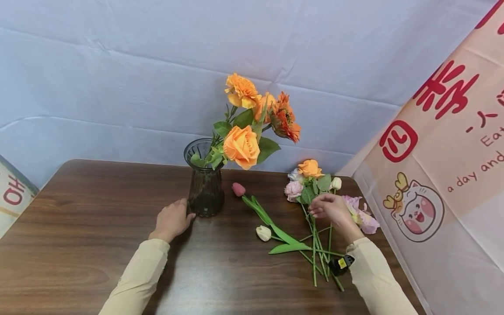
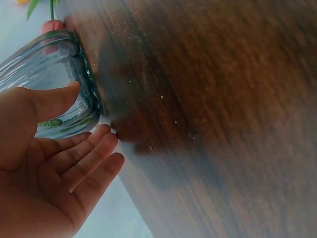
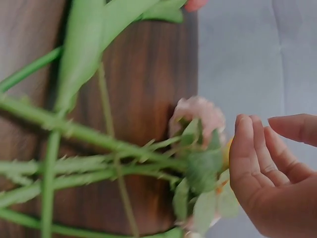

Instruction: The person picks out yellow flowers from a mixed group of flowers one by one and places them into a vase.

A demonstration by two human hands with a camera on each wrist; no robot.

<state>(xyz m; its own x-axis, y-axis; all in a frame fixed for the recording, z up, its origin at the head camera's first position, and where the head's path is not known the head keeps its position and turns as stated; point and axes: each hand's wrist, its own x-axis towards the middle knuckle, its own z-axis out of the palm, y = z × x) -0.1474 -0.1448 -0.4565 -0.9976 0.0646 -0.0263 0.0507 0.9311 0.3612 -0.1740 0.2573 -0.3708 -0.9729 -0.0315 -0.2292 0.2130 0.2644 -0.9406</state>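
A dark, ribbed glass vase (image 1: 206, 192) stands upright on the table, holding several orange flowers (image 1: 241, 146) that lean to the right. At its base is my left hand (image 1: 173, 220). The left wrist view shows that hand's thumb (image 2: 57, 101) across the glass and its other fingers extended beside the base. My right hand (image 1: 334, 212) is over a loose bunch of cut flowers, fingers slightly bent and nothing between them. Under and around it lie an orange rose (image 1: 309, 168), a pink carnation-like bloom (image 1: 293, 190) and crossing green stems (image 3: 89, 131).
A pink tulip (image 1: 238, 189) and a white tulip (image 1: 263, 233) lie between the vase and the bunch. Pink-purple petals (image 1: 368, 218) are near the table's right edge. A small black object with a yellow mark (image 1: 341, 264) is by the right cuff. Pale cloth (image 1: 138, 87) hangs behind the wooden table (image 1: 98, 236).
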